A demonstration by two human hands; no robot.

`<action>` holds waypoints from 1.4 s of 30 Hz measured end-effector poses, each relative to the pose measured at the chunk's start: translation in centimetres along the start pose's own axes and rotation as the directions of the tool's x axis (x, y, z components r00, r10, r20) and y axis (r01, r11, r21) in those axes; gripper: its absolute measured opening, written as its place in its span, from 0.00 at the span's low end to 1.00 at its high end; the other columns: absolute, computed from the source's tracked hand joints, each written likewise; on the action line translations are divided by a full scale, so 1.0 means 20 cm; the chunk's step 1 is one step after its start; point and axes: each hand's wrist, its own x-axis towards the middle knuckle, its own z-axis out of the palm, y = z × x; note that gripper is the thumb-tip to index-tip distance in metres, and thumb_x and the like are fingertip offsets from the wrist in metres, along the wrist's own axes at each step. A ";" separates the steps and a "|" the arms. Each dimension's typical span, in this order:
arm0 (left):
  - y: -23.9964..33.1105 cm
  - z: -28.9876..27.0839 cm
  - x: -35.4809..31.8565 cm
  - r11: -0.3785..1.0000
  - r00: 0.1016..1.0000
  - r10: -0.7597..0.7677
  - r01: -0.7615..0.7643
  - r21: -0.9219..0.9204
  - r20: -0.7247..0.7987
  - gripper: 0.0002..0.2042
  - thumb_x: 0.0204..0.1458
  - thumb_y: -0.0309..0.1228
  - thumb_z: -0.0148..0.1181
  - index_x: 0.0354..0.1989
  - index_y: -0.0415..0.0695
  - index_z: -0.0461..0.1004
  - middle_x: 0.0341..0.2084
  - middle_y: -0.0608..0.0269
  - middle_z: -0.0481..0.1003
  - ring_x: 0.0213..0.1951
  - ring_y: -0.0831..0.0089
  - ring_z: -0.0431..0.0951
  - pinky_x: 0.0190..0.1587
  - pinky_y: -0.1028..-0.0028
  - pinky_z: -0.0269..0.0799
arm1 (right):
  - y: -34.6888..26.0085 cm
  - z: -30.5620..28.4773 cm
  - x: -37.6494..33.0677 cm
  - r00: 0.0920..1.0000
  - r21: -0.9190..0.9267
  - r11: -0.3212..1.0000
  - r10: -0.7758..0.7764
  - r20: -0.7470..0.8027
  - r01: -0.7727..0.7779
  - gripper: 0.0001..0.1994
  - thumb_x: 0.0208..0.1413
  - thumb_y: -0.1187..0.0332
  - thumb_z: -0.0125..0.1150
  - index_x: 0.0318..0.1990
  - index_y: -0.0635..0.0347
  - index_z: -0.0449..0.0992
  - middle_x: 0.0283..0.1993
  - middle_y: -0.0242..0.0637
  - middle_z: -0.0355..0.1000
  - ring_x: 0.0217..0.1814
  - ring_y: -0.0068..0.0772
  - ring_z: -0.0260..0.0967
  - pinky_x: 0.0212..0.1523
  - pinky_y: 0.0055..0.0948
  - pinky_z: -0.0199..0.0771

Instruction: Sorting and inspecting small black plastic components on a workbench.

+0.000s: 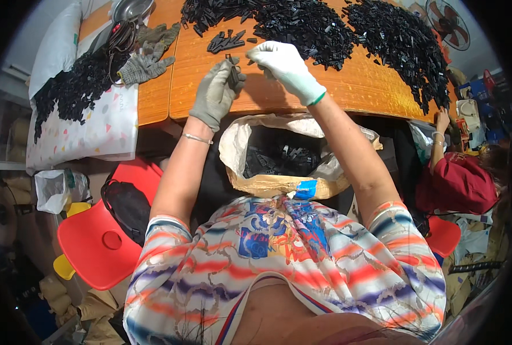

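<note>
Pieces [233,77] sit in left hand [213,93], near right hand [287,68].

Your left hand [216,95] was gloved in grey, your right hand [287,66] in white with a green cuff [317,99]. Your shirt [216,267] had orange, purple and blue bands on white. The small parts [308,34] were black, the desk [359,86] orange-brown, the chair [95,253] red.

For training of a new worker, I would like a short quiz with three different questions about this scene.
1. Which hand wears the white glove: A) left, B) right?
2. True or false: the open sack has black parts inside.
3. What does the left hand hold?

Key:
1. B, the right hand.
2. True.
3. A small black piece.
</note>
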 end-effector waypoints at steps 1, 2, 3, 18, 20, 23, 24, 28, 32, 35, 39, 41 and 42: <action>0.00 0.01 -0.02 1.000 1.000 0.001 -0.001 0.000 0.001 0.10 0.61 0.34 0.49 0.45 0.43 0.69 0.30 0.62 0.73 0.32 0.72 0.75 0.33 0.72 0.70 | -0.01 0.02 -0.01 1.000 0.003 1.000 -0.024 -0.006 0.024 0.10 0.55 0.62 0.60 0.32 0.60 0.76 0.22 0.25 0.69 0.21 0.12 0.62 0.22 0.16 0.62; 0.00 0.03 -0.05 1.000 1.000 -0.002 0.002 0.015 0.013 0.09 0.62 0.35 0.48 0.44 0.44 0.68 0.30 0.62 0.72 0.32 0.72 0.74 0.33 0.72 0.70 | 0.00 0.03 -0.02 0.999 0.051 0.998 -0.034 0.024 0.033 0.10 0.55 0.62 0.60 0.34 0.60 0.77 0.25 0.25 0.70 0.23 0.13 0.64 0.24 0.16 0.64; 0.00 0.04 -0.07 1.000 1.000 -0.005 0.004 0.031 0.026 0.08 0.62 0.35 0.47 0.43 0.45 0.67 0.30 0.62 0.72 0.31 0.72 0.73 0.33 0.72 0.70 | 0.00 0.04 -0.02 0.999 0.049 0.998 -0.038 0.024 0.037 0.10 0.55 0.62 0.60 0.34 0.60 0.77 0.25 0.25 0.70 0.23 0.13 0.64 0.24 0.16 0.64; 0.02 0.13 -0.20 0.947 0.986 0.162 -0.166 0.276 0.038 0.11 0.63 0.36 0.46 0.44 0.41 0.66 0.24 0.67 0.67 0.24 0.84 0.64 0.25 0.84 0.61 | -0.06 0.15 -0.04 0.992 0.039 0.998 -0.049 -0.113 0.053 0.12 0.56 0.69 0.57 0.45 0.66 0.75 0.36 0.35 0.76 0.33 0.21 0.73 0.35 0.20 0.74; 0.02 0.14 -0.20 0.938 0.985 0.168 -0.172 0.300 0.038 0.11 0.62 0.36 0.46 0.44 0.41 0.66 0.24 0.68 0.67 0.23 0.84 0.64 0.24 0.84 0.61 | -0.06 0.17 -0.04 0.992 0.018 0.999 -0.045 -0.121 0.048 0.11 0.56 0.70 0.57 0.44 0.66 0.75 0.36 0.36 0.76 0.33 0.21 0.73 0.36 0.19 0.74; 0.02 0.14 -0.20 0.927 0.983 0.184 -0.179 0.330 0.015 0.11 0.62 0.35 0.46 0.44 0.41 0.66 0.23 0.68 0.67 0.22 0.84 0.63 0.23 0.84 0.60 | -0.01 0.19 -0.03 0.991 0.021 0.999 -0.040 -0.131 0.043 0.11 0.55 0.70 0.58 0.43 0.66 0.76 0.36 0.35 0.76 0.33 0.19 0.73 0.36 0.19 0.74; 0.02 0.15 -0.20 0.926 0.983 0.185 -0.177 0.335 0.008 0.10 0.62 0.35 0.47 0.43 0.42 0.67 0.23 0.70 0.67 0.21 0.85 0.62 0.22 0.84 0.58 | 0.01 0.19 -0.02 0.990 0.042 0.998 -0.038 -0.135 0.044 0.10 0.54 0.71 0.59 0.43 0.66 0.76 0.35 0.34 0.76 0.33 0.18 0.72 0.36 0.19 0.74; -0.01 0.11 -0.20 0.910 0.976 0.216 -0.193 0.366 -0.022 0.09 0.61 0.35 0.48 0.42 0.42 0.68 0.22 0.72 0.66 0.21 0.86 0.61 0.20 0.85 0.55 | -0.02 0.18 -0.05 0.987 -0.291 0.950 -0.144 -0.073 0.117 0.11 0.53 0.69 0.59 0.43 0.63 0.77 0.36 0.39 0.77 0.34 0.27 0.75 0.37 0.25 0.75; -0.04 0.15 -0.20 0.845 0.960 0.267 -0.192 0.499 -0.084 0.09 0.61 0.36 0.49 0.38 0.43 0.69 0.20 0.74 0.63 0.20 0.88 0.59 0.19 0.85 0.53 | -0.03 0.17 -0.05 0.958 -0.703 0.669 -0.280 0.062 0.240 0.11 0.53 0.64 0.54 0.40 0.59 0.76 0.36 0.51 0.74 0.36 0.52 0.73 0.38 0.40 0.73; -0.06 0.17 -0.17 0.838 0.957 0.250 -0.140 0.527 -0.144 0.09 0.60 0.36 0.48 0.32 0.44 0.68 0.18 0.75 0.62 0.18 0.88 0.58 0.18 0.84 0.53 | 0.01 0.16 -0.02 0.951 -0.795 0.530 -0.248 0.187 0.295 0.08 0.52 0.66 0.53 0.34 0.59 0.73 0.29 0.48 0.74 0.32 0.52 0.73 0.33 0.43 0.72; -0.08 0.20 -0.15 0.881 0.954 0.222 -0.106 0.461 -0.204 0.11 0.60 0.35 0.48 0.26 0.45 0.67 0.16 0.76 0.60 0.15 0.86 0.56 0.16 0.82 0.52 | 0.04 0.12 -0.03 0.903 -0.771 0.501 -0.369 0.220 0.392 0.06 0.52 0.67 0.52 0.30 0.59 0.69 0.24 0.47 0.72 0.29 0.54 0.71 0.30 0.46 0.70; -0.09 0.23 -0.12 0.881 0.951 0.230 -0.113 0.460 -0.208 0.12 0.59 0.35 0.48 0.23 0.46 0.66 0.15 0.75 0.60 0.15 0.85 0.55 0.16 0.81 0.51 | 0.02 0.10 -0.03 0.922 -0.789 0.497 -0.315 0.225 0.362 0.07 0.52 0.66 0.52 0.31 0.59 0.69 0.26 0.47 0.72 0.31 0.54 0.71 0.32 0.47 0.70; -0.10 0.23 -0.12 0.880 0.951 0.230 -0.113 0.461 -0.208 0.12 0.59 0.35 0.48 0.23 0.46 0.66 0.15 0.75 0.60 0.15 0.85 0.55 0.16 0.81 0.51 | 0.03 0.09 -0.04 0.922 -0.789 0.497 -0.315 0.224 0.362 0.07 0.52 0.66 0.52 0.31 0.59 0.69 0.26 0.47 0.72 0.31 0.54 0.71 0.32 0.47 0.70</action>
